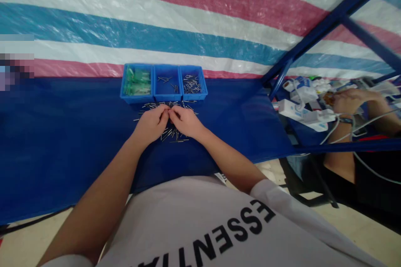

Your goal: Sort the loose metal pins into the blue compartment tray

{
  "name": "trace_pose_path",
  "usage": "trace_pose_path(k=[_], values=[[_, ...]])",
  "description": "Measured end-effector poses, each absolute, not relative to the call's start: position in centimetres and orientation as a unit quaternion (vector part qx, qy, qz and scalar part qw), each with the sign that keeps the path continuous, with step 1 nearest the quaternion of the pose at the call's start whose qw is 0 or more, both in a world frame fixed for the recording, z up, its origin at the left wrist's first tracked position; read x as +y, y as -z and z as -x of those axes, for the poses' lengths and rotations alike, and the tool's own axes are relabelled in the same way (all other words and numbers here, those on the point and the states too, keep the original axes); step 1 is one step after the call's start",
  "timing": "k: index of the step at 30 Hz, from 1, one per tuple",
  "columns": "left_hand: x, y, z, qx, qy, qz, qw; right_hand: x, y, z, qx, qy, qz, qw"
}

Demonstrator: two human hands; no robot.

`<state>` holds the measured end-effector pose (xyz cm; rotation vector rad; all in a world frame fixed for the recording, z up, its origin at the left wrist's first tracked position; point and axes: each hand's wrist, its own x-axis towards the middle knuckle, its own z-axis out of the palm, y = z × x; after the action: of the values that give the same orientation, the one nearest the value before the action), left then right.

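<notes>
My left hand (153, 122) and my right hand (188, 122) meet at the fingertips, low over the blue table (228, 123). Both are closed in a pinch; whatever lies between the fingers is too small or hidden to make out. Around and beneath them are scattered many thin, dark metal pins (172, 134), some covered by the hands. Just beyond stand three joined blue bins. The left bin (137, 99) holds green and clear plastic packets (138, 81), the middle bin (167, 96) a few metal pins, and the right bin (205, 87) a larger heap of them.
Behind the table hangs a striped plastic sheet (156, 21). A blue metal frame (313, 25) rises on the right. Past it, another person's hands (351, 100) work among white power strips (302, 114), cables and small items.
</notes>
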<state>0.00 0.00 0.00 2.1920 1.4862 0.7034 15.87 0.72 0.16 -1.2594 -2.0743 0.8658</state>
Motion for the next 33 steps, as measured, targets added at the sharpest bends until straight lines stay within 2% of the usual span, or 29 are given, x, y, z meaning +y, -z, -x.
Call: trace_pose_path(k=[14, 21, 33], values=[[0.00, 0.33, 0.02, 0.559, -0.315, -0.733, 0.225, 0.56, 0.09, -15.65, -0.757, -0.331, 0.468, 0.315], [-0.02, 0.61, 0.05, 0.530, -0.363, -0.727, 0.241, 0.67, -0.08, -15.83, -0.726, -0.317, 0.493, 0.360], [-0.09, 0.28, 0.26, 0.563, -0.332, -0.741, 0.149, 0.56, -0.03, -15.63, -0.783, -0.277, 0.415, 0.373]])
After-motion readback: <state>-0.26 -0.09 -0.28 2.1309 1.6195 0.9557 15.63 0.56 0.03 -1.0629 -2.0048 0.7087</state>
